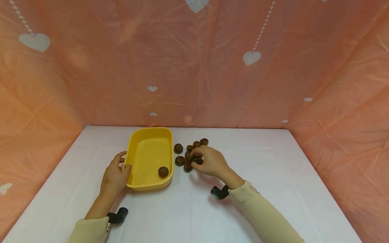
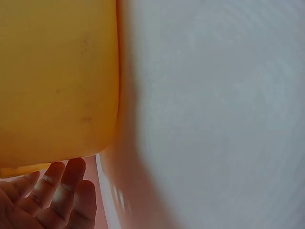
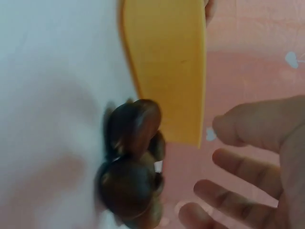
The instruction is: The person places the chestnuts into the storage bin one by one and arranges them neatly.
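Note:
A yellow plastic tray (image 1: 149, 152) stands on the white table, with one brown chestnut (image 1: 163, 172) inside near its front right corner. My left hand (image 1: 113, 175) grips the tray's left side, thumb at the rim and fingers along the outer wall. In the left wrist view, fingertips (image 2: 76, 167) meet the tray wall. Several glossy brown chestnuts (image 1: 180, 161) lie in a loose cluster right of the tray. Over that cluster is my right hand (image 1: 212, 162), its fingers spread apart and holding nothing in the right wrist view; chestnuts (image 3: 126, 186) sit beside them there.
The white-covered table (image 1: 273, 175) extends to both sides and toward me. An orange-pink curtain (image 1: 194, 67) with white hearts hangs behind it and along both sides. Black wrist cameras (image 1: 118, 216) are worn at both sleeve cuffs.

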